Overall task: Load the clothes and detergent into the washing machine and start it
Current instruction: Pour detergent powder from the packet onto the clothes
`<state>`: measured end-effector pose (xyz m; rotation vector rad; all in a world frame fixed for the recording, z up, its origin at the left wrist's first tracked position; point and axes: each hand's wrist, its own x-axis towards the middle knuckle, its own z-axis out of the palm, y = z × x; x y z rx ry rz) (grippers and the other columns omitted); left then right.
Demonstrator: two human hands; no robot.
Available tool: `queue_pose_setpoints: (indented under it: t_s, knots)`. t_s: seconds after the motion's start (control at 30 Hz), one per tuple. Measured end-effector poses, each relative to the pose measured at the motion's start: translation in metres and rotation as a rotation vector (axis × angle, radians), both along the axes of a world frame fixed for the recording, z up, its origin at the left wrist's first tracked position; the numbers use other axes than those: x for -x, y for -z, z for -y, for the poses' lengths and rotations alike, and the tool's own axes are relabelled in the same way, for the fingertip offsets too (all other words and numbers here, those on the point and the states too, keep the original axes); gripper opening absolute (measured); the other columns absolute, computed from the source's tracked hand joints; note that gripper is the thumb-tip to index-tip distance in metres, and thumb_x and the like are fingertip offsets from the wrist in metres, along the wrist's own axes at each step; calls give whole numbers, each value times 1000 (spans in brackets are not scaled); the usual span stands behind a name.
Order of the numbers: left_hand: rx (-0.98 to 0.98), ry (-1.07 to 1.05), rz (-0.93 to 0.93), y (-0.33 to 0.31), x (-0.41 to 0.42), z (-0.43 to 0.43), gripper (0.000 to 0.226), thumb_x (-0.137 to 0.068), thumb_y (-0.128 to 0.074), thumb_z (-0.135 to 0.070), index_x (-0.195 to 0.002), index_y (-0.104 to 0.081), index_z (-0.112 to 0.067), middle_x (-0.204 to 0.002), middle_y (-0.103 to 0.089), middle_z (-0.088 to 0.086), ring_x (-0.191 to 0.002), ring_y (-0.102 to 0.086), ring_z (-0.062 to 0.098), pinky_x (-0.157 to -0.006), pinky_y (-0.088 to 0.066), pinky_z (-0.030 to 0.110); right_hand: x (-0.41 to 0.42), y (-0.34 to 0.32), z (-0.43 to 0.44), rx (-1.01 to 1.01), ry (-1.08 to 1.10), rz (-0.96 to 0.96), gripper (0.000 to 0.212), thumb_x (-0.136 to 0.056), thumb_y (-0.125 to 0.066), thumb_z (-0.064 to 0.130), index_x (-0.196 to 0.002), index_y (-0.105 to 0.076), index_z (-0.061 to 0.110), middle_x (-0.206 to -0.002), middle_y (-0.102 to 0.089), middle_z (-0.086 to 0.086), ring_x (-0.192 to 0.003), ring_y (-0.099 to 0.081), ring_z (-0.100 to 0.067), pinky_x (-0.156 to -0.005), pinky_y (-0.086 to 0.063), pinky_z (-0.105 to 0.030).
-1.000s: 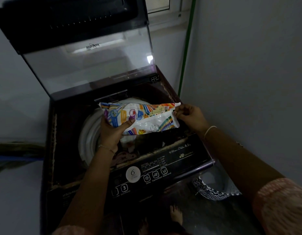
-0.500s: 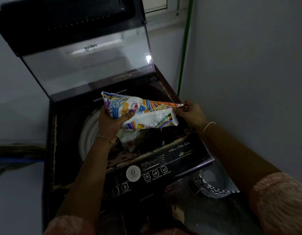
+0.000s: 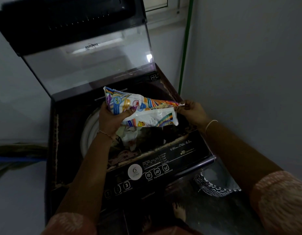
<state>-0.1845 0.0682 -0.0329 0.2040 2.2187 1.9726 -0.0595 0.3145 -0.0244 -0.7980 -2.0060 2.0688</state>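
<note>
Left hand [image 3: 111, 118] gripping detergent packet [image 3: 143, 109], right hand [image 3: 192, 111] pinching its corner, above clothes [image 3: 130, 138]

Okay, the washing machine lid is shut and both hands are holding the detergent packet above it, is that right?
Not quite. The head view shows the lid raised open, standing up at the back of the washing machine. The rest holds: the left hand and right hand both hold the detergent packet above it.
</note>
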Motion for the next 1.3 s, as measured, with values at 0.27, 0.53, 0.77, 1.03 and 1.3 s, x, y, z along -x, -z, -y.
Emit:
queue_pose_setpoints:
  t_s: [0.27,0.53,0.77,1.03,1.3]
  knots:
    - [-29,-28,15,-6,1,-11,72,-56,-91,-17,-119,-58,-5,-107,-71,4,-90,-72,14,-71,-60,31,7,-2,-4,66,63,-2,9,-88,-62,4,-82,-59,11,-81,-65,-7,-51,-66,-2,-47,-51,-17]
    - [-62,-32,16,-12,0,-15,59,-64,-86,-8,-117,-62,-2,-102,-72,1,-86,-73,11,-65,-58,26,16,-7,-7,63,49,0,7,-89,-59,1,-96,-59,1,-81,-63,-8,-70,-62,-15,-49,-53,-16]
    - [-89,-1,4,-11,-1,-12,48,-65,-84,-4,-109,-65,-6,-97,-73,-2,-83,-73,10,-63,-57,24,20,-4,-12,60,-34,6,8,-89,-60,4,-83,-58,9,-84,-65,-9,-74,-65,-17,-57,-57,-20]
    - [-131,30,75,-2,-2,-3,43,-66,-85,-9,-105,-67,-13,-108,-71,9,-98,-70,26,-80,-58,44,19,-4,-10,109,-68,-31,5,-88,-61,2,-85,-60,6,-89,-65,-13,-80,-65,-23,-69,-60,-29]
    - [-203,59,288,0,-8,5,27,-82,-70,-7,-108,-64,-14,-87,-75,-7,-73,-73,11,-49,-58,29,38,-22,-11,-88,-203,4,10,-91,-59,7,-93,-62,-2,-93,-65,-17,-77,-63,-21,-60,-56,-19]
